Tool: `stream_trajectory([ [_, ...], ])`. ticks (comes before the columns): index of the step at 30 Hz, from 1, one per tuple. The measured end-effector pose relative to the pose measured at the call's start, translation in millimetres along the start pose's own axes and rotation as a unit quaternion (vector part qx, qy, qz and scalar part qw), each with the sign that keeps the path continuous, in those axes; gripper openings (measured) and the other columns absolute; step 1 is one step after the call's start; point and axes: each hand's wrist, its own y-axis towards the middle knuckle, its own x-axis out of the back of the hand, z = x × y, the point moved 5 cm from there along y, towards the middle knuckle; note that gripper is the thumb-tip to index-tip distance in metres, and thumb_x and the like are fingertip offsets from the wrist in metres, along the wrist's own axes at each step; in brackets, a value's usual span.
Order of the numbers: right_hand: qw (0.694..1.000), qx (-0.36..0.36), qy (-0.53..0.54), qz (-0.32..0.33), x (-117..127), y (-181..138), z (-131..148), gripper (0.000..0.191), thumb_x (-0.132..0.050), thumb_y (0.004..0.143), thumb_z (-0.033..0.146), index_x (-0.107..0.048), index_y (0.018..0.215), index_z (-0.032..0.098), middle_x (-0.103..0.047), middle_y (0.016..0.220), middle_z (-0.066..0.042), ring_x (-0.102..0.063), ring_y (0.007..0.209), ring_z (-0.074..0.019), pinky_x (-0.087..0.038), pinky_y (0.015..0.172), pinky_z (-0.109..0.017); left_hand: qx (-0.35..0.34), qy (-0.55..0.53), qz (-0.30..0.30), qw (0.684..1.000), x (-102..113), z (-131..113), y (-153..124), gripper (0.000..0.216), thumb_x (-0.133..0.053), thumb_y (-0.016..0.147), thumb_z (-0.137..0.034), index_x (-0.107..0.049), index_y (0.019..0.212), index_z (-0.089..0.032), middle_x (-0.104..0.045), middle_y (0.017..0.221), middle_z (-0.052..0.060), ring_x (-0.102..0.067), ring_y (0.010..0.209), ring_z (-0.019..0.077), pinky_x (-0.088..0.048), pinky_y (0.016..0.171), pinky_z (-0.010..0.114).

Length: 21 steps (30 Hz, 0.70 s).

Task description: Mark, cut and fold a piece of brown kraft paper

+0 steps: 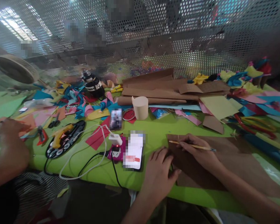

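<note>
My right hand is closed on a thin yellow pencil, whose tip points left over a large brown sheet of paper lying on the green table. My left hand rests with its fingers flat on the left edge of that brown sheet, holding it down. A phone lies just left of my left hand.
Another person's arm works at the far left. A hot glue gun, scissors, a charger with cables, a small cardboard cylinder, brown card sheets and heaps of coloured paper scraps crowd the table. A perforated metal screen stands behind.
</note>
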Motion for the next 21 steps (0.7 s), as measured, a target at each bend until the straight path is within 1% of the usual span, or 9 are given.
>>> stream_trajectory([
  [4,1.0,0.006,0.0,0.011,-1,-1,3,0.016,-0.07,0.082,0.041,-0.071,0.077,0.026,-0.072,0.072,-0.002,-0.065,0.067,-0.0213,-0.05,0.06,-0.031,0.004,0.005,0.004,1.0,0,0,0,0.037,-0.071,0.09,-0.033,-0.063,0.124,-0.02,-0.063,0.138,0.011,-0.057,0.129,0.0318,-0.048,0.11,0.052],
  [11,0.999,0.005,-0.011,0.032,-2,-2,19,0.022,-0.071,0.081,0.045,-0.071,0.073,0.024,-0.074,0.069,-0.003,-0.068,0.066,-0.0214,-0.052,0.06,-0.031,0.002,0.007,0.0,1.0,1,0,0,0.036,-0.074,0.088,-0.033,-0.064,0.12,-0.019,-0.064,0.137,0.011,-0.058,0.128,0.0328,-0.05,0.108,0.053],
  [15,0.999,-0.001,-0.004,0.051,-3,-3,21,0.024,-0.071,0.081,0.045,-0.069,0.071,0.024,-0.073,0.068,-0.003,-0.067,0.065,-0.0211,-0.053,0.061,-0.032,-0.004,0.011,-0.008,1.0,-1,1,0,0.031,-0.07,0.091,-0.025,-0.064,0.121,-0.019,-0.064,0.137,0.011,-0.059,0.129,0.0309,-0.049,0.11,0.052],
  [18,0.998,-0.015,0.03,0.054,-1,-3,17,0.028,-0.075,0.08,0.051,-0.07,0.073,0.024,-0.073,0.07,-0.003,-0.067,0.068,-0.0213,-0.053,0.063,-0.032,-0.006,0.015,-0.012,1.0,-3,3,0,0.033,-0.071,0.09,-0.022,-0.064,0.122,-0.02,-0.064,0.136,0.01,-0.059,0.128,0.0305,-0.05,0.109,0.052],
  [21,0.994,-0.038,0.106,0.015,7,-4,15,0.033,-0.08,0.076,0.057,-0.071,0.077,0.025,-0.073,0.075,-0.003,-0.068,0.072,-0.0209,-0.054,0.065,-0.032,0.0,0.016,-0.008,1.0,-3,5,1,0.035,-0.073,0.088,-0.023,-0.064,0.122,-0.021,-0.065,0.135,0.01,-0.06,0.127,0.0309,-0.051,0.107,0.052],
])
